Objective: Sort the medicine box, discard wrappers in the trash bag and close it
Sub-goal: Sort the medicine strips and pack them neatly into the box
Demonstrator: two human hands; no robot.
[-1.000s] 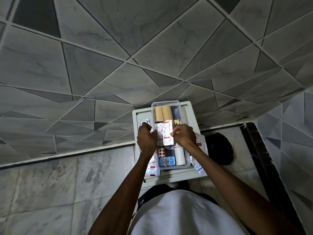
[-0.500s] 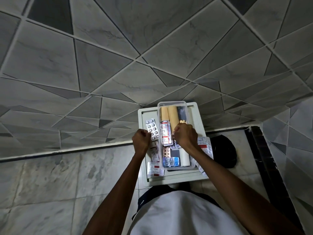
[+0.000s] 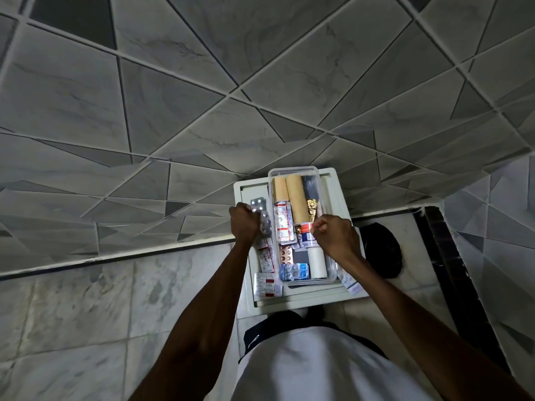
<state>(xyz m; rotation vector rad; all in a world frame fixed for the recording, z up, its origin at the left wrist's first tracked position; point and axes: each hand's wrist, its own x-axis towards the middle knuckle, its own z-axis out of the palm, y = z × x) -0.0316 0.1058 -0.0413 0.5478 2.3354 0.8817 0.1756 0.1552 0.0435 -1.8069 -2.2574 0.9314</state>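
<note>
"What do your hands have?"

"My left hand point(image 3: 244, 224) is squeezed around silver pill strips point(image 3: 262, 217), just outside the medicine box point(image 3: 298, 227). My right hand point(image 3: 335, 238) pinches a small red and white packet point(image 3: 307, 228) over the box."

"Nearly done?"

"I think not. Packs point(image 3: 266, 285) lie by my left wrist, the box is open, and the trash bag point(image 3: 382, 250) sits beside my right wrist."

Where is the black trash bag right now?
In the head view, the black trash bag lies on the floor to the person's right, beside the white tray and just past the right hand.
</note>
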